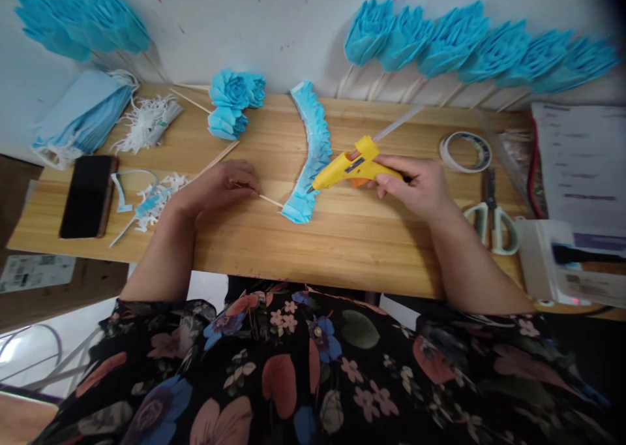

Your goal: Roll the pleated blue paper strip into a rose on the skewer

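Head view: your left fingers [250, 177] clamp a stick [270, 201], tip apparently touching the strip [313, 128] to their right; right fingers [392, 184] clasp the glue gun [338, 169]. Beyond, flowers [369, 32] stand finished; this strip lies unrolled.

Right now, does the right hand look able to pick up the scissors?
Probably not as it is: the right hand is holding the yellow glue gun. Otherwise, the scissors lie close by, seemingly uncovered.

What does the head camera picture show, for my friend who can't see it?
A person's right hand holds a yellow glue gun, aimed at a blue ruffled strip on a wooden table; the left hand holds a thin stick. Behind are blue flowers.
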`<move>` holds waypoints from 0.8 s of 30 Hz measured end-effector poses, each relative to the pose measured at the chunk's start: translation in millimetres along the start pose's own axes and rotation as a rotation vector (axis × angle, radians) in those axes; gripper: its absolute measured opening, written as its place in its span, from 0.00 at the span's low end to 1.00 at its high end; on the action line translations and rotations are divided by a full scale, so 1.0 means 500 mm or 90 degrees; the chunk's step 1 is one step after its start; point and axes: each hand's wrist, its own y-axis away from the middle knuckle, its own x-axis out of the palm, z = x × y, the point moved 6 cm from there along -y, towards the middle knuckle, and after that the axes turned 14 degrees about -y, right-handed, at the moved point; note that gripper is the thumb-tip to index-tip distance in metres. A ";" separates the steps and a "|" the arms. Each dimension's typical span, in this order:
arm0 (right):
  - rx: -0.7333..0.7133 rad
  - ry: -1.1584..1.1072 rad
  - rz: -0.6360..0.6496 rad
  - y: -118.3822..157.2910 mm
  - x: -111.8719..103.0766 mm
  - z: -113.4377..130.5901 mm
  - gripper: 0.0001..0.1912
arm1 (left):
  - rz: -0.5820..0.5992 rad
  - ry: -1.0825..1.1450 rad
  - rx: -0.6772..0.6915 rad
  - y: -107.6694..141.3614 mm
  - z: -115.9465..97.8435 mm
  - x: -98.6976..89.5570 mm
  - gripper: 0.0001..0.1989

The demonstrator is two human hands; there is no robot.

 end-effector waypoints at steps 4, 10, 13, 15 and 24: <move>0.019 -0.040 -0.014 0.001 0.001 -0.002 0.24 | 0.007 0.002 -0.009 -0.002 -0.001 0.000 0.22; 0.027 -0.010 0.024 0.001 0.015 -0.001 0.24 | 0.020 -0.010 -0.035 -0.001 0.000 0.001 0.23; 0.038 0.009 0.040 0.001 0.017 -0.004 0.23 | 0.023 -0.006 -0.038 -0.001 -0.002 0.000 0.22; 0.041 0.016 0.049 0.001 0.020 -0.006 0.22 | 0.015 0.000 -0.026 -0.001 -0.004 -0.002 0.22; 0.055 0.024 0.058 0.000 0.034 0.001 0.20 | -0.011 0.011 0.006 -0.001 -0.004 -0.003 0.17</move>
